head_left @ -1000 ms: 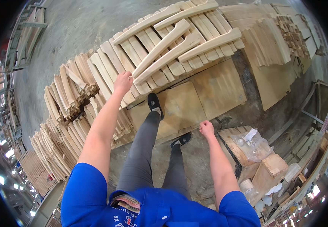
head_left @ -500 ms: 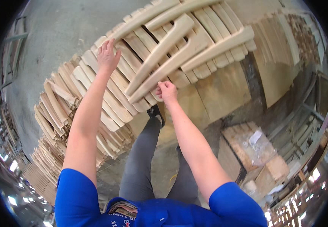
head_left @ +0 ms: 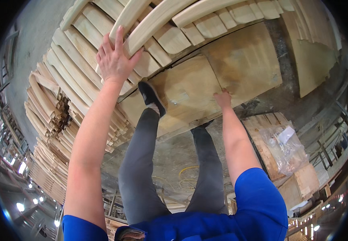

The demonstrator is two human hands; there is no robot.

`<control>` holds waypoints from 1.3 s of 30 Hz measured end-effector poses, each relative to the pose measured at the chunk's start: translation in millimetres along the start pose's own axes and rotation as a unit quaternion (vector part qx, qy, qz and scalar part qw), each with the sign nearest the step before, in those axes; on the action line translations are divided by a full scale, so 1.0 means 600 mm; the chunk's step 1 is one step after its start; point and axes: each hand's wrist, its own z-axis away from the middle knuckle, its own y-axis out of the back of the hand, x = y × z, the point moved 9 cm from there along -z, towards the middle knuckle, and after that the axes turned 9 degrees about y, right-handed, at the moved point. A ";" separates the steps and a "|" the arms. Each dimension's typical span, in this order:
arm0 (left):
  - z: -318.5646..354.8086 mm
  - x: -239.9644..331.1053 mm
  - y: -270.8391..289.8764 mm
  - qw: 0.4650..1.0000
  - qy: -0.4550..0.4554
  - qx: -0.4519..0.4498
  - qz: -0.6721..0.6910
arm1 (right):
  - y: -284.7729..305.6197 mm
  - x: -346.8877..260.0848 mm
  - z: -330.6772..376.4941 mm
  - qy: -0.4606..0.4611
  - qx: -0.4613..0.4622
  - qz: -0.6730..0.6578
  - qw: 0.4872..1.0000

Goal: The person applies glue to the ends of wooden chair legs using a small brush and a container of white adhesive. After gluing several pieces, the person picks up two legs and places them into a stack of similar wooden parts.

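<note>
My left hand [head_left: 116, 62] lies with its fingers spread over the lower ends of two loose curved wooden pieces, an upper piece [head_left: 128, 20] and a lower piece [head_left: 158, 26]. The thumb sticks out to the right, under the lower piece's end. These pale, smooth pieces rest across a row of similar slats [head_left: 172, 38]. Lower and to the right, my right hand [head_left: 223, 98] hangs above a brown plywood sheet [head_left: 242, 60], away from the stack. Its fingers look loosely bent and apart, with nothing visible in them.
Another curved piece [head_left: 206, 12] lies on the row farther right. Bundled wooden parts [head_left: 45, 100] are piled at the left. My shoe [head_left: 152, 98] stands on the plywood. A wooden box with clear plastic [head_left: 284, 148] is at the lower right, and more sheets [head_left: 314, 64] lie beyond.
The stack sits closer in view. My left hand has gone from the stack's far edge to the lower ends of the loose pieces. My right hand has moved right, off the stack.
</note>
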 end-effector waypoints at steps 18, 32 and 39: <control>0.006 0.005 -0.004 0.999 0.008 0.019 -0.050 | -0.019 0.043 0.010 0.205 0.004 -0.064 0.977; 0.005 0.002 0.006 0.999 0.013 0.025 -0.033 | 0.268 -0.315 0.008 0.175 -0.276 0.381 0.865; 0.004 -0.003 0.016 0.999 0.007 0.029 -0.036 | 0.388 -0.192 -0.010 0.187 -0.133 0.041 0.973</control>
